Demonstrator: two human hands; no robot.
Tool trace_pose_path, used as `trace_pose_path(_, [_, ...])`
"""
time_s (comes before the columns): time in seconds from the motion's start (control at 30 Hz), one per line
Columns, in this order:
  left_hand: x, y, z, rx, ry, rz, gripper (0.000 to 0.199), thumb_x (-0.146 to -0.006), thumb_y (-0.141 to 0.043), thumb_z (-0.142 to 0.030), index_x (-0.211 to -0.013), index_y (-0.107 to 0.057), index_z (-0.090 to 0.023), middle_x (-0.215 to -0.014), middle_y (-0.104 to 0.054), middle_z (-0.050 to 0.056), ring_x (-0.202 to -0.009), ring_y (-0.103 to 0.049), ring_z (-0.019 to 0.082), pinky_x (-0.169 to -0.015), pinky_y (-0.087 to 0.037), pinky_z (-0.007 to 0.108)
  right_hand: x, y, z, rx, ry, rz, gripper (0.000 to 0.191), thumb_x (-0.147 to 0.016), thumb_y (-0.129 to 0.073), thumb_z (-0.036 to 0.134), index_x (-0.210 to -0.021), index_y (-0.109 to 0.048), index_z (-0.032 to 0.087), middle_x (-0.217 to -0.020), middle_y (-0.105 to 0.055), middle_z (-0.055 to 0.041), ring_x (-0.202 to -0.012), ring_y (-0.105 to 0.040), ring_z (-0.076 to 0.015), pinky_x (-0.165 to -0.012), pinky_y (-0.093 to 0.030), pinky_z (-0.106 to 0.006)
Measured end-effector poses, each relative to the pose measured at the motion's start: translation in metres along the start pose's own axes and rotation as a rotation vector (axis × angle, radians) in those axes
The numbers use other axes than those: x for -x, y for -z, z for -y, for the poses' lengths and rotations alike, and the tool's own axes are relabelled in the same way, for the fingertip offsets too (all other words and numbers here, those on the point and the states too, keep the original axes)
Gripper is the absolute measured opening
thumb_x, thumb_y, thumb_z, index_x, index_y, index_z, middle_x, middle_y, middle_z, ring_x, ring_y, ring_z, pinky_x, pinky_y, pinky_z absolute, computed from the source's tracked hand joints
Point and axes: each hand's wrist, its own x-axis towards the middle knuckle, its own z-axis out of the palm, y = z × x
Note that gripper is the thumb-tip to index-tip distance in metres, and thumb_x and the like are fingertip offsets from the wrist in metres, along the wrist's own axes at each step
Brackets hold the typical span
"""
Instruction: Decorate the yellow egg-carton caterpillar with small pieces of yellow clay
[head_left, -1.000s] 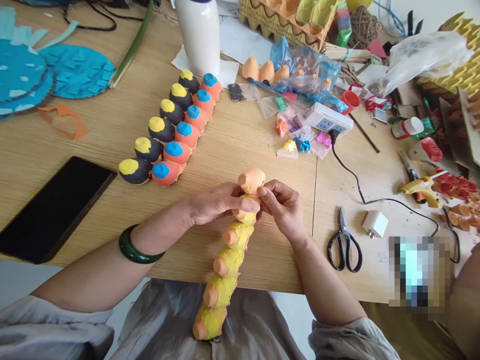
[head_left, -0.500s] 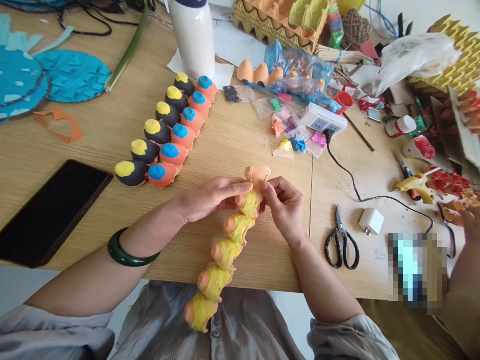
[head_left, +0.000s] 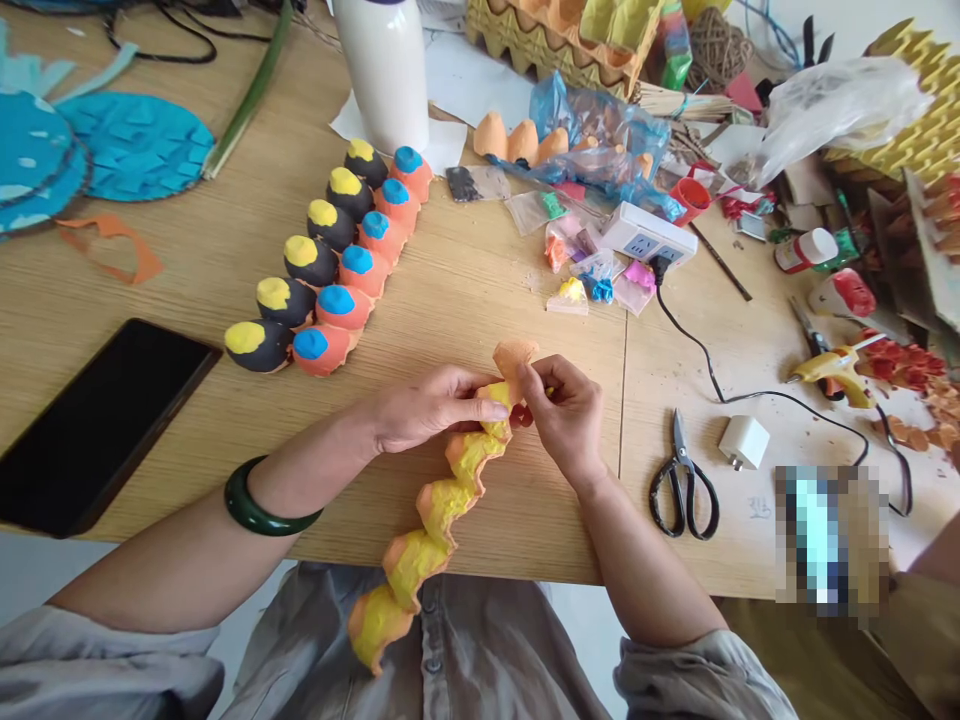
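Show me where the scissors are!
In the head view, the black-handled scissors lie on the table right of the person's right hand, beside a white charger.

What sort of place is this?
Probably a handicraft workroom: in view are a painted egg-carton strip, a hot glue gun and black-handled scissors.

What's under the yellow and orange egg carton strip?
Under the strip: wooden table at its upper part, grey shirt at its lower end; whatever lies beneath the left hand is covered.
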Motion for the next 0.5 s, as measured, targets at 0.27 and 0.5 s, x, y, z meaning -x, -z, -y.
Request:
trace_pose_path(0.27, [0.002,-0.008,0.0,-0.051,-0.024,-0.043,0.028,-0.079,-0.085,-0.03,-0.1,-0.07,-0.017,-0.088,-0.066,0.001,-0.082,-0.062,0.016,-0.074,-0.052,0.028,-0.002,0.001,-0.003,-0.038,-0.059,-0.018,0.044,-0.089,-0.071,0.059,-0.069,-0.057,0.022,-0.058,-0.056,0.0038,-0.046,-0.051,-0.0096,-0.043,-0.04,-0.024])
trace_pose_path(0.5, [0.003,-0.001,-0.01,0.051,-0.039,0.049,0.029,-0.089,-0.075,-0.043,-0.103,-0.076,-0.018,-0.107,-0.073,0.008,-0.097,-0.067,0.021,-0.087,-0.055,0.031,-0.003,0.002,0.008,-0.189,-0.078,-0.004,0.045,-0.086,-0.075,0.062,-0.071,-0.06,0.022,-0.055,-0.06,0.0043,-0.044,-0.056,-0.0106,-0.042,-0.045,-0.024])
